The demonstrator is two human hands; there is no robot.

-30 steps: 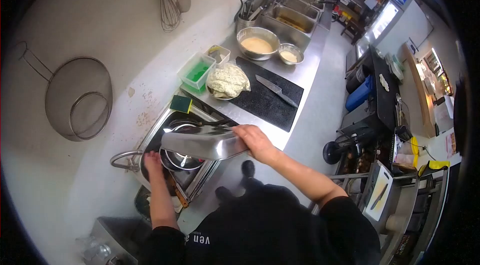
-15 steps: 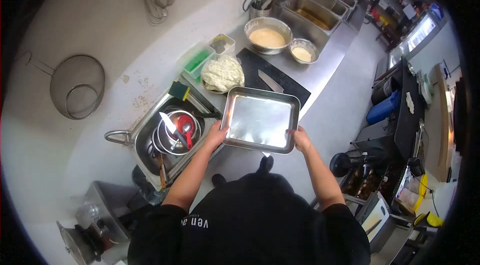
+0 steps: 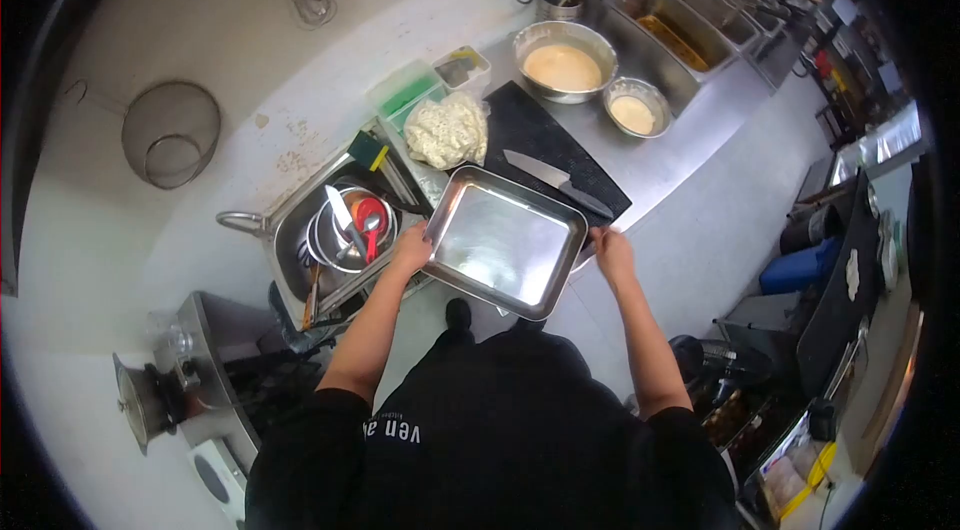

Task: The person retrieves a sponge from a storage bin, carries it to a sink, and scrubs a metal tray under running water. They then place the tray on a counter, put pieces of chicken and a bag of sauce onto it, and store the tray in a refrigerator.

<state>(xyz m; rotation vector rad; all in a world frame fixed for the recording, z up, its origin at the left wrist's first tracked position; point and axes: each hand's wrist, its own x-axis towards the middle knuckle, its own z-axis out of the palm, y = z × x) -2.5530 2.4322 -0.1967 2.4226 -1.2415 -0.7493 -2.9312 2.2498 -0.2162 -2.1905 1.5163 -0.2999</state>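
My left hand [image 3: 411,250] is closed on the left side of a shallow rectangular metal tray [image 3: 505,240], its thumb at the rim. The tray's shiny inside holds nothing. At the tray's right corner are the curled fingers of my right hand [image 3: 613,254]; their exact contact there is partly hidden. Just beyond the tray lies a black cutting board [image 3: 525,125] with a chef's knife [image 3: 545,171] on it, the dark handle pointing toward my right hand. A plastic-wrapped pale, lumpy mass [image 3: 447,131] rests left of the board.
Left, the sink [image 3: 288,275] holds bowls, a knife and red utensils; a sponge [image 3: 368,150] sits on its edge. Two metal bowls of pale batter, one large [image 3: 562,68] and one small [image 3: 634,112], stand behind the board. A fryer [image 3: 665,35] is at the back right.
The tray has turned clockwise and shifted slightly left, closer over the board's near edge. My right hand has gone from the tray's right side to its far right corner. The view has shifted.
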